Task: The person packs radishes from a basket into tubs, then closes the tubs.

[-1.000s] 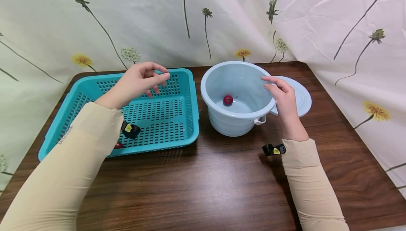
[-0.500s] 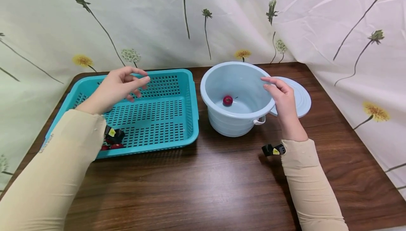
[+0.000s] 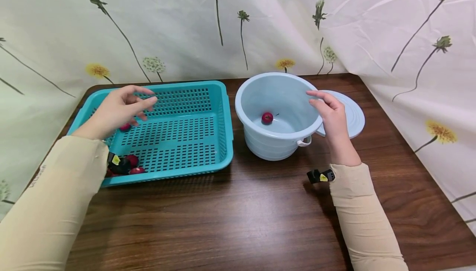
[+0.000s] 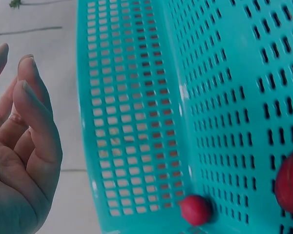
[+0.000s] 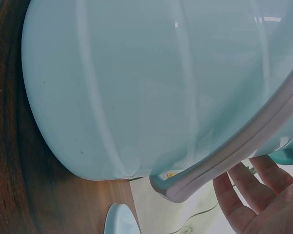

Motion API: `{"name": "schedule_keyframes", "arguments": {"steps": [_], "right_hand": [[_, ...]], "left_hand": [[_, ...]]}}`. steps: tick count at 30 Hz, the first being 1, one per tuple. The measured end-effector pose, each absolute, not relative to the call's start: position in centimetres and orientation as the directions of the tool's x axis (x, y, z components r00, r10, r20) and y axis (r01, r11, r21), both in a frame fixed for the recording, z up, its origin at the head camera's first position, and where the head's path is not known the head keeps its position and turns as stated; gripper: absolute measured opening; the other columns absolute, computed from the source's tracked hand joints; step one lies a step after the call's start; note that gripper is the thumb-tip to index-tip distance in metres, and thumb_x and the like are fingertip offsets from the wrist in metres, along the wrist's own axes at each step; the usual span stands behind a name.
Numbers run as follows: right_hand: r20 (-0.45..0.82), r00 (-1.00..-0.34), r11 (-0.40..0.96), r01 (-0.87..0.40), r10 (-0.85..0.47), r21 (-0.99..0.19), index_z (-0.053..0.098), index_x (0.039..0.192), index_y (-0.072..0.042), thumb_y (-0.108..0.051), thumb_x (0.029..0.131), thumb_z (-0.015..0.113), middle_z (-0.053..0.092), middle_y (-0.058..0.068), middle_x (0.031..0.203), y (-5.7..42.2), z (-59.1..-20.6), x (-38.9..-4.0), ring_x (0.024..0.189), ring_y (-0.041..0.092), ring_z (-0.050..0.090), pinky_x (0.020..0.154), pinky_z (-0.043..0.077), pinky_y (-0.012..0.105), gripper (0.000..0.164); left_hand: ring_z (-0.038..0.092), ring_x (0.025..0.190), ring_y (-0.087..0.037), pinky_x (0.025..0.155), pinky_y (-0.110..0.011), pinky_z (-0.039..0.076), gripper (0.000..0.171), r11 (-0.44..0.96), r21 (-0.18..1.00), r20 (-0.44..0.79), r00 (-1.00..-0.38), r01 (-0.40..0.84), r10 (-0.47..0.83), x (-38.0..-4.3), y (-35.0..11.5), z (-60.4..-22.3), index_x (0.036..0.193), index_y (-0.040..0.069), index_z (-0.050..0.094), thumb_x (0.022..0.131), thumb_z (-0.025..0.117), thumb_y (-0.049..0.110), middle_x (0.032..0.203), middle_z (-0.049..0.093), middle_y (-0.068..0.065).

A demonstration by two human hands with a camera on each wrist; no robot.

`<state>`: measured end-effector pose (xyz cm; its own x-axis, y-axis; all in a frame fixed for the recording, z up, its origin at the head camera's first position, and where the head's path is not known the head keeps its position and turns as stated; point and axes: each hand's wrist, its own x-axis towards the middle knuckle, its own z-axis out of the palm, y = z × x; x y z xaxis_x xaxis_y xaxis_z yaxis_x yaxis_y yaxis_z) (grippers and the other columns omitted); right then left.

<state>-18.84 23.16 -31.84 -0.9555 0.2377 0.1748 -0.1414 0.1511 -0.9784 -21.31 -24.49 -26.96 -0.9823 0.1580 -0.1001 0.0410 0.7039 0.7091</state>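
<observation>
In the head view my left hand [image 3: 120, 108] hovers over the left part of the teal perforated basket [image 3: 223, 139]. Its fingers are loosely bent with nothing between them. Below it in the basket lie several small red apple-like fruits [image 3: 137, 170], partly hidden by the wrist camera and sleeve. The left wrist view shows one red fruit [image 4: 196, 209] in the basket's corner. My right hand [image 3: 332, 116] holds the rim of a light blue bucket [image 3: 271, 145], some fingers outside below the rim. A single red fruit [image 3: 267, 117] rests on the bucket's bottom.
A light blue round lid [image 3: 353, 114] lies on the brown wooden table [image 3: 230, 221] to the right of the bucket, partly behind it. The bucket's handle [image 5: 239, 141] hangs down on the near right side. A flower-printed cloth [image 3: 186, 27] hangs behind the table.
My left hand has moved left and slightly down over the basket, uncovering more red fruits there. My right hand and the bucket have stayed in place.
</observation>
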Motion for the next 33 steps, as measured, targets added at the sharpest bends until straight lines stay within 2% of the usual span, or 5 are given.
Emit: {"name": "schedule_keyframes", "arguments": {"steps": [6, 12, 18, 24, 33], "right_hand": [[0.179, -0.955, 0.151, -0.146, 0.237, -0.978, 0.072, 0.118, -0.010, -0.019, 0.097, 0.056, 0.063, -0.003, 0.123, 23.2, -31.9, -18.9, 0.125, 0.013, 0.048, 0.096, 0.043, 0.030, 0.028], [0.185, -0.956, 0.152, -0.152, 0.228, -0.977, 0.072, 0.118, -0.010, -0.018, 0.097, 0.057, 0.063, -0.004, 0.122, 23.1, -31.8, -19.0, 0.123, 0.012, 0.049, 0.094, 0.043, 0.028, 0.028], [0.177, -0.956, 0.151, -0.144, 0.236, -0.978, 0.072, 0.119, -0.010, -0.019, 0.097, 0.057, 0.063, -0.003, 0.124, 23.1, -31.8, -19.0, 0.124, 0.013, 0.048, 0.093, 0.044, 0.028, 0.028], [0.176, -0.956, 0.151, -0.143, 0.235, -0.978, 0.072, 0.119, -0.010, -0.020, 0.097, 0.056, 0.063, -0.003, 0.123, 23.1, -31.8, -19.0, 0.122, 0.013, 0.049, 0.092, 0.045, 0.027, 0.028], [0.179, -0.954, 0.143, -0.148, 0.240, -0.979, 0.073, 0.117, -0.011, -0.018, 0.097, 0.057, 0.063, -0.005, 0.121, 23.1, -31.9, -19.0, 0.118, 0.011, 0.051, 0.090, 0.045, 0.026, 0.026]], "left_hand": [[0.067, 0.075, -0.008, 0.062, -0.032, 0.057, 0.069, 0.710, 0.704, -0.118, -0.985, 0.007, 0.127, -21.6, -26.3, -27.9, 0.141, 0.012, 0.044, 0.093, 0.055, 0.060, 0.088, 0.064, 0.026], [0.068, 0.073, -0.006, 0.063, -0.031, 0.058, 0.073, 0.739, 0.674, -0.167, -0.978, -0.023, 0.122, -22.0, -28.0, -28.5, 0.147, 0.008, 0.036, 0.096, 0.051, 0.058, 0.089, 0.063, 0.023], [0.068, 0.072, -0.009, 0.065, -0.034, 0.059, 0.084, 0.752, 0.655, -0.271, -0.952, -0.075, 0.140, -22.6, -28.9, -28.8, 0.153, 0.000, 0.021, 0.098, 0.049, 0.056, 0.102, 0.069, 0.005], [0.071, 0.078, -0.015, 0.070, -0.040, 0.061, 0.093, 0.763, 0.635, -0.348, -0.927, -0.122, 0.142, -23.0, -30.0, -29.5, 0.155, -0.004, 0.006, 0.098, 0.048, 0.056, 0.120, 0.066, -0.024], [0.072, 0.081, -0.019, 0.071, -0.043, 0.061, 0.093, 0.763, 0.617, -0.458, -0.877, -0.194, 0.147, -23.1, -31.0, -29.7, 0.154, -0.005, -0.011, 0.102, 0.044, 0.051, 0.131, 0.052, -0.038]]}}
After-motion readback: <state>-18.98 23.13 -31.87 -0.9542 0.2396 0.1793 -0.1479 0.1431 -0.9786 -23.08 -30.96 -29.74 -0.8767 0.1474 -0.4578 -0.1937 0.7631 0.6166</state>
